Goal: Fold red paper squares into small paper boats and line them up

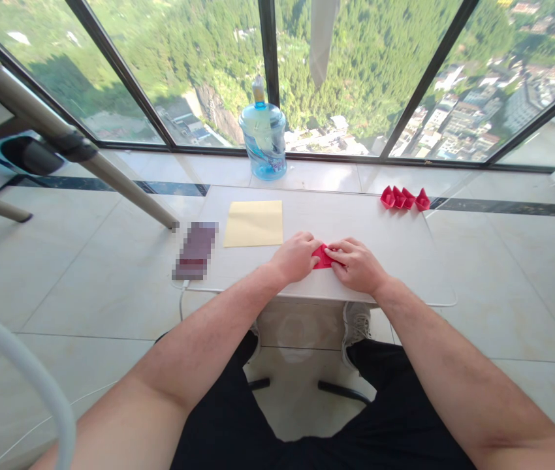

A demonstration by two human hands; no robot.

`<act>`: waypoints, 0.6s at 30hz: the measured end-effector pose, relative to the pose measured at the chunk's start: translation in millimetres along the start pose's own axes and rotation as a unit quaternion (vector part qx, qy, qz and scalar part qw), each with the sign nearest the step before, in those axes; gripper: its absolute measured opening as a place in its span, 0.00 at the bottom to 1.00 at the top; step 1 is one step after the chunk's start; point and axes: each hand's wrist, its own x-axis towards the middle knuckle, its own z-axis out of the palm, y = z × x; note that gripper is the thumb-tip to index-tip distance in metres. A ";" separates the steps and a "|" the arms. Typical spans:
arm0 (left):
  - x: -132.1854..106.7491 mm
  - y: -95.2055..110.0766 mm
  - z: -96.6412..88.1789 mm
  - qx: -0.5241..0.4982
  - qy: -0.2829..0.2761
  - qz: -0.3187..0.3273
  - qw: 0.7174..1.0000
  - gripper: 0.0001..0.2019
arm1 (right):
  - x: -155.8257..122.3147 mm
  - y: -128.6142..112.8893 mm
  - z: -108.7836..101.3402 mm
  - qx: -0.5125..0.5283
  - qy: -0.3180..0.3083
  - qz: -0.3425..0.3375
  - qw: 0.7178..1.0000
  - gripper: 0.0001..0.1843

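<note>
A small piece of folded red paper (323, 256) lies near the front edge of the white table (356, 219), between my two hands. My left hand (298, 256) has its fingers closed on the paper's left side. On the right side, the fingers of my right hand (356, 264) press together on the same paper. Parts of the paper are hidden beneath my fingers. Several folded red paper boats (397, 198) stand in a row at the table's back right corner. Left of my hands rests a flat stack of pale yellow paper (253, 223).
A blurred-out phone-like object (196, 251) with a white cable (181, 305) is at the table's left end. Behind the table a blue water jug (263, 140) stands by the window. A grey metal leg (125, 186) slants down at left; a white curved tube (37, 378) is nearer.
</note>
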 end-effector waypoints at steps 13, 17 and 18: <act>-2.1 4.4 1.8 0.065 -0.014 0.020 0.998 0.19 | -0.1 2.5 2.8 0.045 0.041 0.005 0.998 0.19; -1.5 4.0 2.6 0.065 -0.016 0.013 0.998 0.20 | 0.1 2.8 3.9 0.052 0.047 0.013 0.997 0.19; -1.3 3.9 2.8 0.064 -0.018 0.011 0.998 0.20 | 0.2 2.9 4.1 0.053 0.048 0.013 0.997 0.19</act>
